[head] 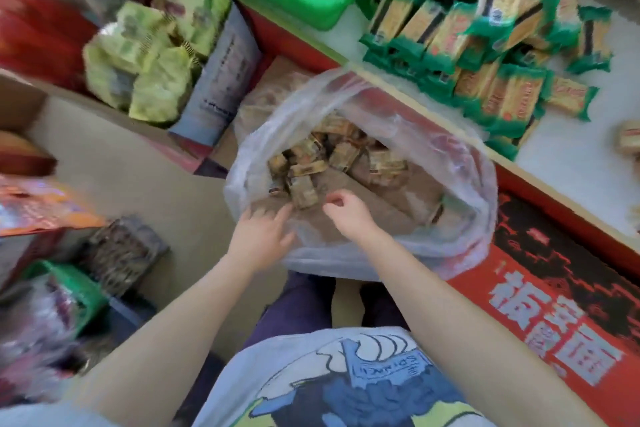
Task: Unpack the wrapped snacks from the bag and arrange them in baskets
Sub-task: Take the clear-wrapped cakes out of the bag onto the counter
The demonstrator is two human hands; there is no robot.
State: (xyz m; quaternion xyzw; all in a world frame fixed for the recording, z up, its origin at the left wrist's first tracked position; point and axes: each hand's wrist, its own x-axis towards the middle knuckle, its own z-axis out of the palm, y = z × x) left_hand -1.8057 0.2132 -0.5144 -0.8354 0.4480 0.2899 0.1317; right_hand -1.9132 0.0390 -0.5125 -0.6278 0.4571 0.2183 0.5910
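Observation:
A large clear plastic bag (460, 191) stands open on the floor in front of me, holding several brown wrapped snacks (311, 163). My left hand (263, 236) reaches over the bag's near rim with fingers stretched toward the snacks. My right hand (346, 211) is just inside the near rim with fingers loosely curled and nothing visible in them. A green basket (332, 7) sits on the white shelf top (568, 156) at the upper middle. Beside it lie several green-and-orange wrapped snacks (485, 52) in a pile.
A cardboard box (221, 80) with pale green snack packs (145, 59) stands at the upper left. A red shelf front with lettering (554, 305) runs down the right. More packs and a green basket (79, 291) crowd the lower left. My legs are below the bag.

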